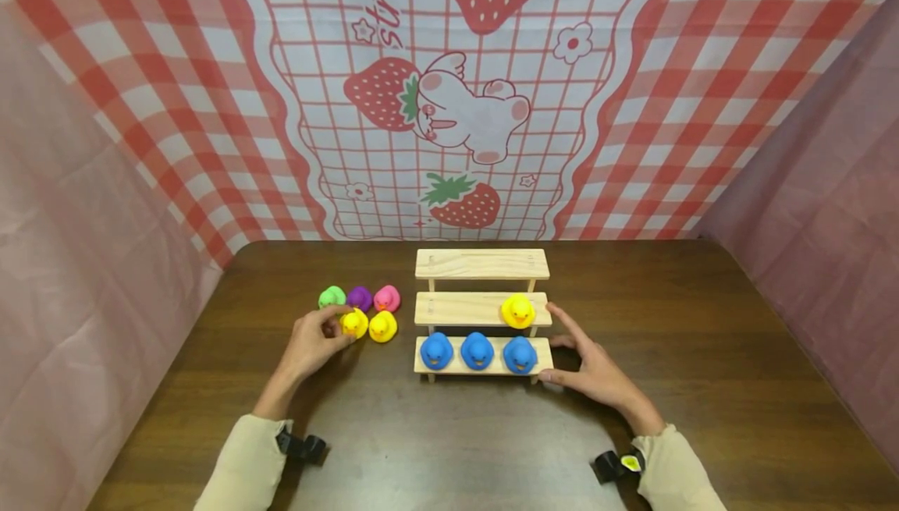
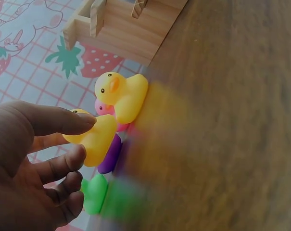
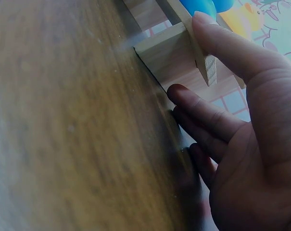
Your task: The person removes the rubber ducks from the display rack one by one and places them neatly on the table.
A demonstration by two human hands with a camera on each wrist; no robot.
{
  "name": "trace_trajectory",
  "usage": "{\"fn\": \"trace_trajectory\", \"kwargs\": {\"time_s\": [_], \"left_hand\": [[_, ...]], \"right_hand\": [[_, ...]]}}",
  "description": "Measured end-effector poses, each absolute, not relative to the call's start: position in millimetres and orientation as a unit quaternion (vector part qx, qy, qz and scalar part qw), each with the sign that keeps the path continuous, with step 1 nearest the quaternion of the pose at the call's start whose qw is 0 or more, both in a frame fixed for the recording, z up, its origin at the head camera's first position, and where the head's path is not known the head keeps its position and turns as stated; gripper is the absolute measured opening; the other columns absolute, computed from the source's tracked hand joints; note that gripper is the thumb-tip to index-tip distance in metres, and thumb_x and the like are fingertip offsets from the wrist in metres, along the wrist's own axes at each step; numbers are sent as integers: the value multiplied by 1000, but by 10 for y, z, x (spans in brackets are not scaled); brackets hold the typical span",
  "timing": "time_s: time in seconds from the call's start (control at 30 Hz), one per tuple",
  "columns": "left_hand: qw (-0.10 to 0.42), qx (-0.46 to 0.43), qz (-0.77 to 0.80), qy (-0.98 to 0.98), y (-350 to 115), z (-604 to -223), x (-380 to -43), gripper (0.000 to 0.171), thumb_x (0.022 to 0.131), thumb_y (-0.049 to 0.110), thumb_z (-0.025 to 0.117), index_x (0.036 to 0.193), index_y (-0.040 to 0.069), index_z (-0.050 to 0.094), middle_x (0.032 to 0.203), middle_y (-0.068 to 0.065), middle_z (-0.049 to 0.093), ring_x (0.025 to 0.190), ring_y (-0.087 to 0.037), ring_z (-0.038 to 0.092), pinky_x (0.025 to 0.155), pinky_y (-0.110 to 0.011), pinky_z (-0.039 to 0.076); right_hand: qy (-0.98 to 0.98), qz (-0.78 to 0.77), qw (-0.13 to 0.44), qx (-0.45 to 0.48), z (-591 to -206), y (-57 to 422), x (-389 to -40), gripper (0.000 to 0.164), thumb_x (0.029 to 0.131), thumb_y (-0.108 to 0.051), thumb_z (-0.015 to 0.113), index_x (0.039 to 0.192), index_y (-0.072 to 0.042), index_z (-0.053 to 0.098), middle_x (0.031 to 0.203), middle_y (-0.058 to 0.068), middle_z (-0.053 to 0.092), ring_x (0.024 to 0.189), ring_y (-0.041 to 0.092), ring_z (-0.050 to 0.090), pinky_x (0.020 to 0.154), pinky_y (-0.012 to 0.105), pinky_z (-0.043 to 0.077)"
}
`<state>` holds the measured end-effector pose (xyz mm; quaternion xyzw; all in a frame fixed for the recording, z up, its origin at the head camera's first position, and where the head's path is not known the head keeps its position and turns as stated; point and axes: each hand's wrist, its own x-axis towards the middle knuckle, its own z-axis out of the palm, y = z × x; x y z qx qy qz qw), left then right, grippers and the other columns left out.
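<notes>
My left hand pinches a yellow rubber duck between thumb and fingers, at the left of the table. Close by its right side sits another yellow duck. Behind these two stand a green duck, a purple duck and a pink duck. The three-tier wooden stand carries three blue ducks on its lowest tier and one yellow duck at the right of the middle tier. At the stand's right end, my right hand rests its thumb on a tier edge, fingers extended alongside.
Brown wooden table lies under everything. A strawberry-print checked cloth hangs behind it, and pink cloth hangs at both sides. On the top tier of the stand, bare wood shows.
</notes>
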<state>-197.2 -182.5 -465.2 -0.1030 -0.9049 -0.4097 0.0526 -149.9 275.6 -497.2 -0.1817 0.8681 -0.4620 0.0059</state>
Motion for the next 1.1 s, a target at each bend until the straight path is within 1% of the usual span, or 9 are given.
{"fn": "trace_trajectory", "kwargs": {"time_s": [0.17, 0.23, 0.3, 0.37, 0.57, 0.73, 1.0, 1.1], "left_hand": [[51, -106, -411, -904, -1825, -4693, -1966, 37, 75, -1, 79, 112, 1, 70, 67, -4, 60, 59, -2, 48, 61, -20, 40], [50, -105, -412, -904, -1830, -4710, -1965, 37, 76, -1, 79, 112, 1, 70, 67, -4, 60, 59, -2, 48, 60, -20, 40], [47, -102, -413, -904, -1836, -4726, -1966, 37, 76, -1, 78, 112, 1, 70, 67, -4, 60, 59, -2, 47, 60, -20, 40], [43, -99, -414, -904, -1843, -4739, -1970, 36, 76, -1, 78, 112, 1, 70, 67, -4, 59, 58, -2, 47, 59, -20, 40], [39, -99, -416, -903, -1858, -4761, -1982, 37, 77, -1, 78, 113, 1, 70, 66, -4, 59, 58, -1, 47, 59, -20, 40], [39, -101, -420, -901, -1861, -4771, -1984, 37, 76, -1, 78, 113, 1, 70, 66, -4, 59, 57, -1, 46, 58, -19, 39], [32, -98, -421, -901, -1866, -4772, -1987, 39, 77, -1, 78, 115, 0, 69, 67, -4, 59, 58, -1, 46, 56, -19, 38], [24, -98, -424, -900, -1879, -4760, -1986, 42, 77, 1, 79, 117, -1, 68, 67, -4, 59, 57, -2, 46, 55, -19, 37]], "right_hand": [[868, -463, 6, -182, -4977, 2759, -1504, 103, 81, -21, 83, 160, -31, 18, 142, 15, 60, 113, 2, 61, 105, 73, 29], [867, -463, 6, -182, -4976, 2759, -1504, 103, 81, -20, 83, 160, -31, 18, 145, 15, 57, 113, 2, 61, 105, 73, 29], [867, -464, 7, -181, -4974, 2759, -1505, 103, 81, -21, 83, 160, -31, 18, 151, 14, 51, 113, 2, 61, 105, 74, 29], [867, -463, 7, -181, -4974, 2758, -1506, 103, 81, -21, 83, 160, -30, 18, 153, 14, 49, 114, 2, 61, 106, 74, 29], [869, -461, 5, -181, -4976, 2757, -1508, 103, 81, -21, 83, 160, -30, 18, 142, 15, 59, 113, 4, 61, 106, 73, 29], [870, -460, 7, -178, -4978, 2757, -1505, 102, 81, -22, 84, 160, -31, 19, 140, 15, 61, 113, 6, 62, 105, 74, 29], [868, -464, 14, -174, -4962, 2757, -1494, 102, 82, -22, 83, 160, -32, 18, 154, 14, 48, 115, 6, 61, 105, 75, 28], [868, -465, 17, -173, -4955, 2754, -1496, 102, 82, -22, 83, 160, -31, 18, 153, 14, 49, 115, 6, 61, 105, 74, 29]]}}
